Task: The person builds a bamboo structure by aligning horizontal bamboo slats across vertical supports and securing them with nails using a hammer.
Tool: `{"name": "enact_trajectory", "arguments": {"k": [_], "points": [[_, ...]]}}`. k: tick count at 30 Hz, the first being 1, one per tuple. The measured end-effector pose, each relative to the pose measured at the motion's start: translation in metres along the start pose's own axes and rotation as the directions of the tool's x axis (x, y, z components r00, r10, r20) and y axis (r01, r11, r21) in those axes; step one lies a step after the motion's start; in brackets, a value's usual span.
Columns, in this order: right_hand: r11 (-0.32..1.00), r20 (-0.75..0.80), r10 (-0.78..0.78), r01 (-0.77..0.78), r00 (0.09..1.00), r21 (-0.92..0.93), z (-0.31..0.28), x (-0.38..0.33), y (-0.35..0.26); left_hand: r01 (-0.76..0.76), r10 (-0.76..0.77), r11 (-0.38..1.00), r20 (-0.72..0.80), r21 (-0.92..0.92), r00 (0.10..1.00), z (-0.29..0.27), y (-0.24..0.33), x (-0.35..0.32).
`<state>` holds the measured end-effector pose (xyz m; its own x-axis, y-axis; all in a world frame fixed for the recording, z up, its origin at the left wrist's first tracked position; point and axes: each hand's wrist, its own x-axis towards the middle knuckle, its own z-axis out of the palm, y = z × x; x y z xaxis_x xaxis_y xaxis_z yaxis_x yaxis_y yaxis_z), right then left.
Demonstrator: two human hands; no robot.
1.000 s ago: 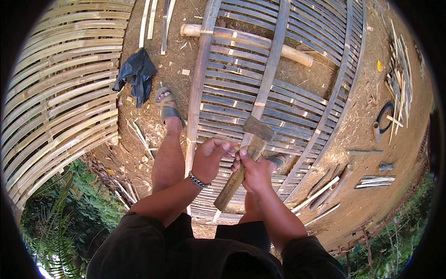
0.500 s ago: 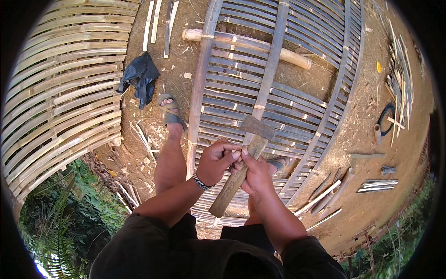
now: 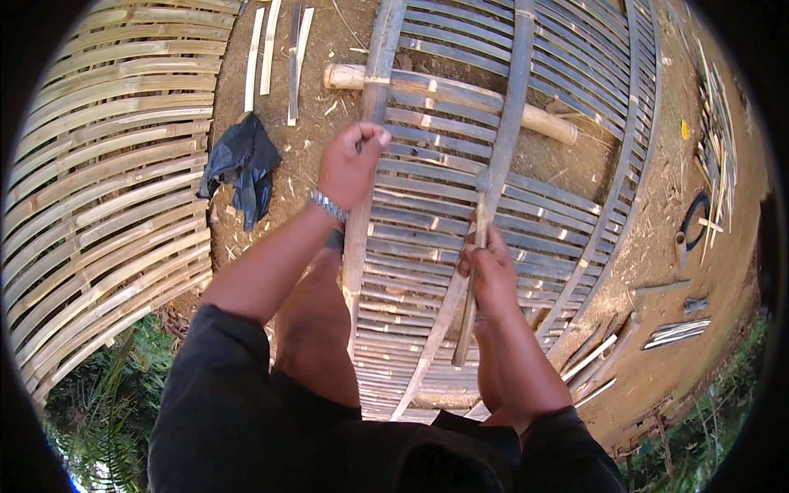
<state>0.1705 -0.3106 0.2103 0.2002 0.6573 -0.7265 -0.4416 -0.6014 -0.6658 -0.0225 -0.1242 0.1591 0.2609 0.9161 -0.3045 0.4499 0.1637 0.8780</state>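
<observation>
Overhead view of a person at work on a bamboo slat panel (image 3: 526, 205) lying on bare dirt. The left hand (image 3: 349, 164) is raised at the far left of the panel, fingers curled shut into a fist over the panel's left rail (image 3: 362, 238); whether it pinches something small cannot be told. The right hand (image 3: 491, 275) is wrapped tight around the handle of a wooden-handled tool (image 3: 470, 304), which stands nearly upright against the centre rail (image 3: 509, 123), its head touching that rail just beyond the hand. A round bamboo crosspiece (image 3: 460, 99) lies under the far slats; a second slat panel (image 3: 107, 189) lies to the left, with a black cloth (image 3: 242, 164) between the two. Risk: the tool head sits close to the bare leg and the right-hand knuckles, so a glancing blow off the rounded rail could slip toward them, or split a thin slat. Compared with half a second ago, the left hand has left the tool, where both hands met, and moved away to the far left.
</observation>
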Motion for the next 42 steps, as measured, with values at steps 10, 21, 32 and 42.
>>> {"name": "enact_trajectory", "arguments": {"k": [10,21,32,42], "points": [[0.995,0.039,0.046,-0.043,0.998,-0.093,0.027,0.101,0.044,-0.271,0.3,0.929,-0.083,0.253,0.95,-0.003,-0.115,0.177],[0.97,0.057,-0.059,0.071,0.997,-0.234,0.08,0.148,0.045,-0.447,0.472,0.874,-0.113,0.188,0.874,0.013,-0.134,0.181],[0.649,0.079,-0.238,0.219,0.968,-0.729,0.094,0.172,0.022,-0.474,0.492,0.871,-0.192,0.13,0.849,0.02,-0.142,0.183],[0.351,0.179,-0.497,0.385,0.849,-0.853,0.116,0.2,-0.007,-0.482,0.5,0.866,-0.178,0.133,0.848,0.017,-0.143,0.183]]}}
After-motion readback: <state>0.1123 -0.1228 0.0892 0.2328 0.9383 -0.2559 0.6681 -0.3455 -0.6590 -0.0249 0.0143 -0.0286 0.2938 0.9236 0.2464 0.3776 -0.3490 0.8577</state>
